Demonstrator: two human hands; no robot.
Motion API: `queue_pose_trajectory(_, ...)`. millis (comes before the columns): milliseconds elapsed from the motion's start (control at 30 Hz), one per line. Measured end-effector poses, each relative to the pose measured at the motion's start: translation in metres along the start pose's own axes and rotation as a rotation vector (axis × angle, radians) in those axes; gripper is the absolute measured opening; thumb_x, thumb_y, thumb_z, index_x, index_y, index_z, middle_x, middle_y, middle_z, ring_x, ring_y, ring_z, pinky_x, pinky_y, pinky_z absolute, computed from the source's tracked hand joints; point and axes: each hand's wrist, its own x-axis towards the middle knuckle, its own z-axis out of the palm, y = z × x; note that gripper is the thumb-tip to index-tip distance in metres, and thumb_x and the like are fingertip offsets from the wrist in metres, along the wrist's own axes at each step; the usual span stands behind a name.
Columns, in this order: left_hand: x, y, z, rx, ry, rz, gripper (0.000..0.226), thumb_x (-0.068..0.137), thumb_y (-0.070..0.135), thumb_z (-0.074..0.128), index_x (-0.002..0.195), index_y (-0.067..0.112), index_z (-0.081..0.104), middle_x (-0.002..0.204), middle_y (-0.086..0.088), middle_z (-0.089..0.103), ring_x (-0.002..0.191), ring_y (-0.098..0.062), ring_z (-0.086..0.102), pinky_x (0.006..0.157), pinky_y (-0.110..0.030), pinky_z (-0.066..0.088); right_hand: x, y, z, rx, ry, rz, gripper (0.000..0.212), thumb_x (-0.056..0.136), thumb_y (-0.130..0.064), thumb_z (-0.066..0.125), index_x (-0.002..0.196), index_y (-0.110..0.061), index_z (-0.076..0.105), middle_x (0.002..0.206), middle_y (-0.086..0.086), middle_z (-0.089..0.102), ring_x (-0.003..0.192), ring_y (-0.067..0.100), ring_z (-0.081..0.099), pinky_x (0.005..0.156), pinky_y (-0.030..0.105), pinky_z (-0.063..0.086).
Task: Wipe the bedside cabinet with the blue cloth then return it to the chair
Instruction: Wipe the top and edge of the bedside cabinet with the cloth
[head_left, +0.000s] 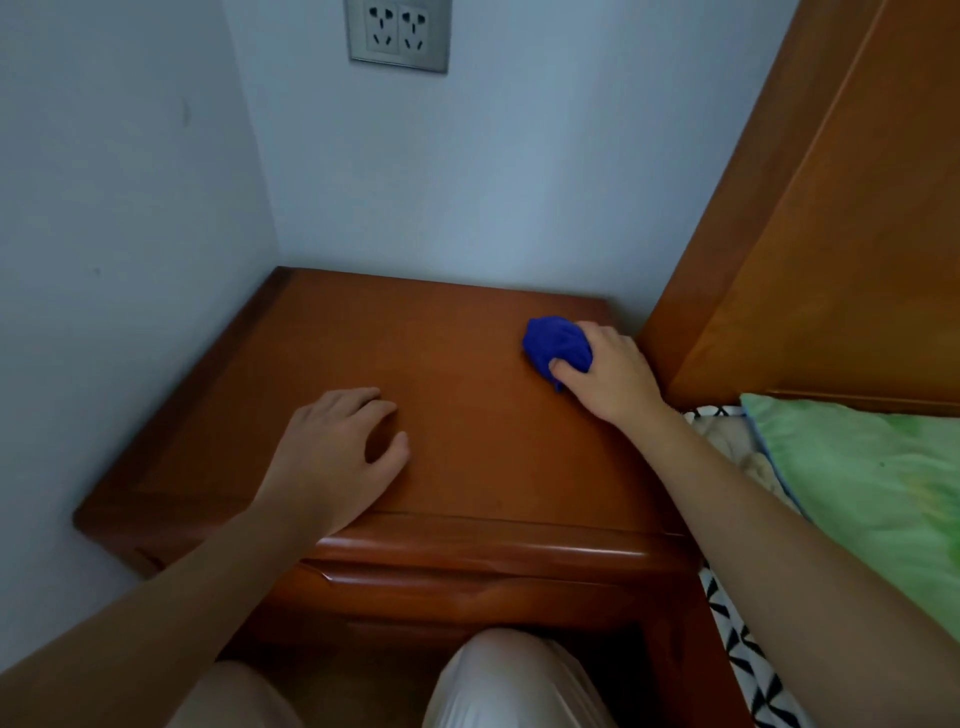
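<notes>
My right hand (613, 371) bunched round cloth (555, 344), pressing it on cabinet (467, 415) top, far right corner, near headboard (810, 234). Left hand (337, 452) empty, fingers spread flat near front edge, bracing. Step in hand: wiping. To do it well, I judge: flatten cloth for wider contact, sweep in overlapping strokes from back wall toward front, lift left hand to cover spot beneath, finish along edges. Chair not in view.

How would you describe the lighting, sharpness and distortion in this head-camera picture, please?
Head view: dim, bluish light; soft glare along the cabinet front edge; wide-angle bending tilts the headboard; cloth under the right hand is slightly soft; left hand casts faint shadow.
</notes>
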Motion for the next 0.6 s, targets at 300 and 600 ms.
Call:
queue_pose_trajectory(300,0.002,0.001,-0.001,0.001,0.007,0.005,0.06,0.089,0.062,0.033,0.129,0.028,0.061,0.138,0.005,0.056,0.132,-0.015,0.045,0.109,-0.043,0.035,0.042,0.004,0.006,0.007,-0.009,0.037,0.062,0.086,-0.063,0.056,0.137,-0.028,0.053,0.133,0.006,0.059,0.122,0.035,0.053,0.099,0.047,0.048)
queue_pose_trajectory(600,-0.001,0.005,-0.006,-0.003,-0.024,0.003,0.05,0.097,0.054,0.044,0.136,0.025,0.057,0.144,0.002,0.052,0.137,-0.016,0.041,0.112,-0.042,0.032,-0.055,0.0,-0.01,0.054,-0.012,-0.098,0.062,0.091,-0.054,0.062,0.146,-0.029,0.047,0.141,-0.003,0.056,0.13,0.025,0.047,0.107,0.04,0.039)
